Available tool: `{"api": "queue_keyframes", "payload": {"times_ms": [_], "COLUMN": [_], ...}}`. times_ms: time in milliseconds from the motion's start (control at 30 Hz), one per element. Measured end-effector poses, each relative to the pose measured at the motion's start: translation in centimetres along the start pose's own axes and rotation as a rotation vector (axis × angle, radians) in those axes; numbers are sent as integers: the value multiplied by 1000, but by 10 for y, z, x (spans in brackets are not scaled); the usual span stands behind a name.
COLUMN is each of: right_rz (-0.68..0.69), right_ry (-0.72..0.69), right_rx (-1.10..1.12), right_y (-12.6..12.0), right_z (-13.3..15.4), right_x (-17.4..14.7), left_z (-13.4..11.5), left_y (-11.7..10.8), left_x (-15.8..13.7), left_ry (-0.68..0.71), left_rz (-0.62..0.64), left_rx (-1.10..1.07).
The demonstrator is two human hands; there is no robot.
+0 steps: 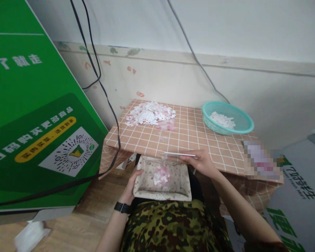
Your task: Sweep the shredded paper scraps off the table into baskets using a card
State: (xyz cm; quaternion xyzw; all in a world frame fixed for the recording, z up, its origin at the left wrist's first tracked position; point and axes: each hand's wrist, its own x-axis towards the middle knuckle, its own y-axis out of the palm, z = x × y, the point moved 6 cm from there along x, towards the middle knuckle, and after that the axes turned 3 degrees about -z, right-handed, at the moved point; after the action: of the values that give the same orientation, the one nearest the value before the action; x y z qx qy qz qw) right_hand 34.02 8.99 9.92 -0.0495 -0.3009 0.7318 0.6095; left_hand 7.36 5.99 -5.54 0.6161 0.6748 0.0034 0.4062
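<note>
My left hand (131, 184) grips the left rim of a speckled, cream rectangular tray (165, 196), thumb over the edge. The tray is over my lap, just below the table's front edge. Inside it lies a small heap of white and pink paper scraps (161, 176). Held flat in my right hand (201, 163) is a thin white card (180, 154), seen nearly edge-on at the table edge above the tray. A bigger pile of white and pink scraps (152, 113) lies on the table, with a pinkish, blurry trail running from it toward the card.
The table wears a brown checked cloth (189, 129). At its back right stands a turquoise plastic basket (248, 122) with white scraps inside. A pixelated flat item (261, 161) lies at the right corner. Black cables (109, 101) hang beside a green sign board (28, 87).
</note>
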Motion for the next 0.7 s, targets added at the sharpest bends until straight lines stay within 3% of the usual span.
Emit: {"api": "queue_keyframes", "payload": {"times_ms": [100, 233, 300, 433, 567, 700], "right_rz": [23, -271, -338, -243, -155, -182], "right_ry": [15, 91, 90, 76, 97, 121], "right_rx": [2, -127, -188, -200, -162, -98], "right_y": [1, -22, -29, -28, -31, -31], "right_z": [1, -20, -29, -37, -36, -38], "right_x": [-4, 21, 38, 59, 54, 51], "left_z": [0, -1, -1, 2, 6, 10], "left_y": [-1, -2, -2, -5, -10, -12], "left_x": [1, 2, 3, 5, 7, 8], "left_ry": [-2, 20, 20, -26, -50, -69], "left_rz": [2, -2, 5, 15, 19, 24], "left_rx": [11, 27, 22, 5, -4, 3]}}
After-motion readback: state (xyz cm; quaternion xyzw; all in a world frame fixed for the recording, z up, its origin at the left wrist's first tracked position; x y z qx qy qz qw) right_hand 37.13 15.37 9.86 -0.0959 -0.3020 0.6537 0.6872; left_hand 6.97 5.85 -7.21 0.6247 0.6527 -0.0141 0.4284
